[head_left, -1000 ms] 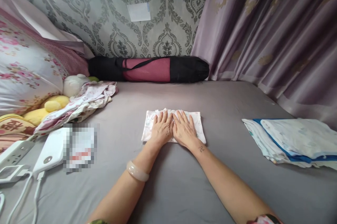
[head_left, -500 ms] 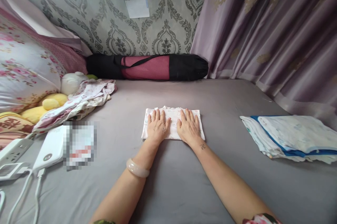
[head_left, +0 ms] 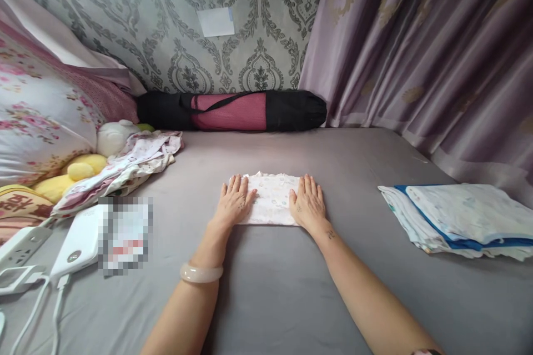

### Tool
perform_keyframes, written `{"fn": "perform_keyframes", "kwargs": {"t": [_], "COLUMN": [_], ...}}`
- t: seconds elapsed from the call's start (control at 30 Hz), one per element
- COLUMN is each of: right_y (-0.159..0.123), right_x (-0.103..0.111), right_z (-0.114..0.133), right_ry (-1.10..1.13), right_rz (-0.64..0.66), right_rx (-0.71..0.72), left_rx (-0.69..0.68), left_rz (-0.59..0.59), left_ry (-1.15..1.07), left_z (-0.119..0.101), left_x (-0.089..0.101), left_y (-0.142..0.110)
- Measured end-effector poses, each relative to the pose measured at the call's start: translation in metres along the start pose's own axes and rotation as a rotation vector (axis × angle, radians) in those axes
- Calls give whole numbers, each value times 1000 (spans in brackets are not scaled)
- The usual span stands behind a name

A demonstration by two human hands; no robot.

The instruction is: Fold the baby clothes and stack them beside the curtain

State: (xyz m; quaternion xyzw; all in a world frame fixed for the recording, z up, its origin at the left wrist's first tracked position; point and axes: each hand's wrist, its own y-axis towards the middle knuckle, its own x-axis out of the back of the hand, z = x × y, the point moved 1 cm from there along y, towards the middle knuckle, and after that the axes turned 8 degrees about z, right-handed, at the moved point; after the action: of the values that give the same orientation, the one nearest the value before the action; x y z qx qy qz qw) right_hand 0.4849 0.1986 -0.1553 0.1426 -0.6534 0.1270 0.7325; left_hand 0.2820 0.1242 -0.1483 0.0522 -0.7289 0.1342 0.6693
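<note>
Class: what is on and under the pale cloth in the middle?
The left hand and right hand rest on opposite ends of the pale cloth. Grey sheet shows around it; what lies beneath is covered.

a long black bag [head_left: 233, 114] with a pink mesh middle lies along the patterned wall [head_left: 154, 27], below a white sheet of paper [head_left: 216, 22]; purple curtains [head_left: 400, 60] hang at the right. at the left a floral pillow [head_left: 39, 121] rises beside a yellow plush toy [head_left: 81, 169], with a white power bank [head_left: 81, 235] and a power strip [head_left: 25, 246] nearby
</note>
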Motion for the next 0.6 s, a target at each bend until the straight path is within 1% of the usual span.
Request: {"fn": "perform_keyframes", "kwargs": {"t": [0.1,0.17,0.3,0.33,0.37,0.5,0.6], "right_y": [0,0,-1,-1,-1,0,0], "right_x": [0,2,9,9,9,2,-1], "right_z": [0,1,3,3,3,1,0], "right_ry": [-2,-2,7,8,8,3,-2], "right_rz": [-5,-10,-45,-49,-44,8,13], "right_rx": [7,8,29,33,33,12,10], "left_rx": [-7,-12,13,23,33,67,63], "left_rz": [-4,-26,-169,-186,-179,-78,-72], "left_ry": [17,20,9,4,-1,-14,-24], "left_z": [-1,-3,-5,-4,-4,-1,1], "left_x": [1,3,7,6,5,-3,-6], "left_y": [0,-1,0,0,1,3,4]}}
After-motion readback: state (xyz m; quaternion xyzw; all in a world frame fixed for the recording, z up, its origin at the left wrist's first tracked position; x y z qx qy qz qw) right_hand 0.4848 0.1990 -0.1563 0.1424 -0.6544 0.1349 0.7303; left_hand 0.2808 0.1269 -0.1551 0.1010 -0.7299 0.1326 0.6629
